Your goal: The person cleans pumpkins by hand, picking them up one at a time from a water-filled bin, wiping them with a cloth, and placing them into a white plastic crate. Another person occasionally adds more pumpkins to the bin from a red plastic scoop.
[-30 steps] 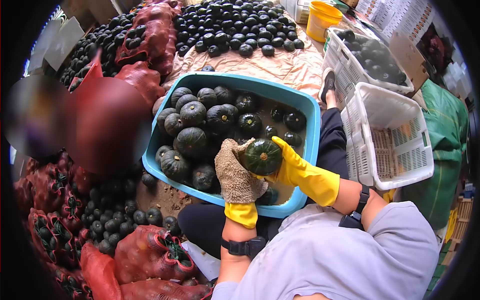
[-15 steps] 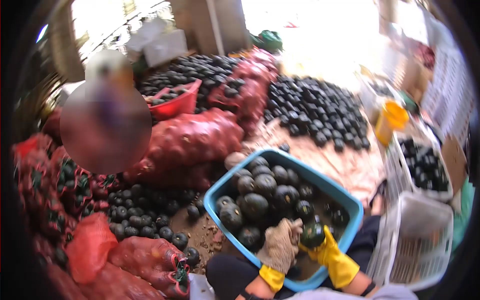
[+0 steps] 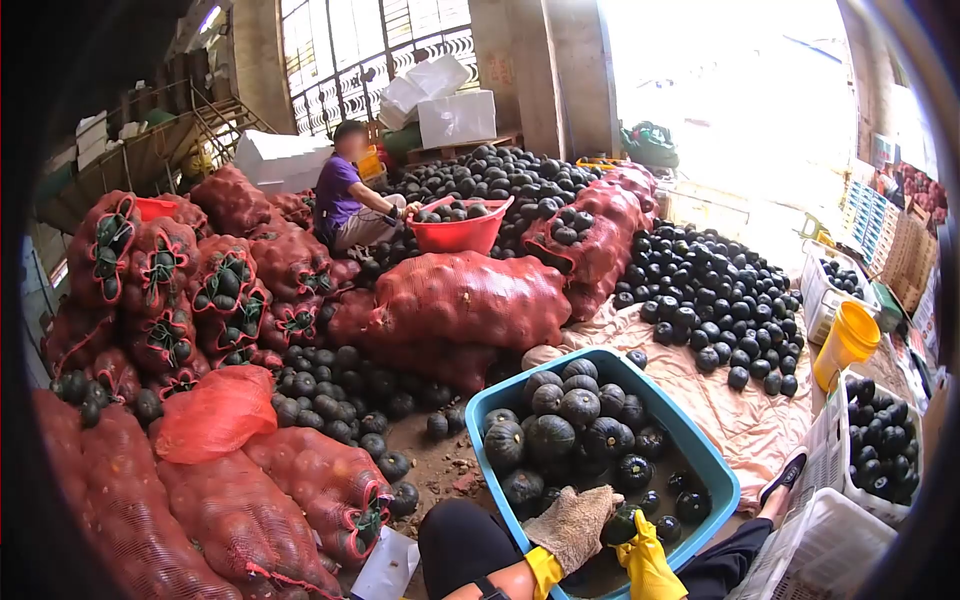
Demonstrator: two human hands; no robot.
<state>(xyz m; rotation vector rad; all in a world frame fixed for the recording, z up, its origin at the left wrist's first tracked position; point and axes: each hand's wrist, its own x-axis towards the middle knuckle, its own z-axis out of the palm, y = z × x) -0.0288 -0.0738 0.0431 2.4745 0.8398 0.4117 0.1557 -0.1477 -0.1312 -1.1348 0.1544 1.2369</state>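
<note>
A light blue plastic tub (image 3: 728, 478) stands between my knees, holding dark green pumpkins (image 3: 550, 438) and murky water at its near end. My right hand (image 3: 650, 568), in a yellow rubber glove, grips a small wet pumpkin (image 3: 620, 526) over the water. Against that pumpkin's upper left side curls my left hand (image 3: 572, 528), with a beige cloth mitt over its yellow glove; its fingertips are partly hidden. Several more wet pumpkins (image 3: 692, 506) sit low in the tub, just beyond my hands.
Red mesh sacks (image 3: 470, 300) of pumpkins lie ahead and to the left. Loose pumpkins (image 3: 710, 290) cover a pale cloth. At right are white crates (image 3: 830, 540) and a yellow bucket (image 3: 848, 338). A person in purple (image 3: 338, 190) sits by a red basin (image 3: 460, 235).
My view has swung up and left, and the picture is sharper. The pumpkin in my hands has turned and sits closer to the cloth mitt.
</note>
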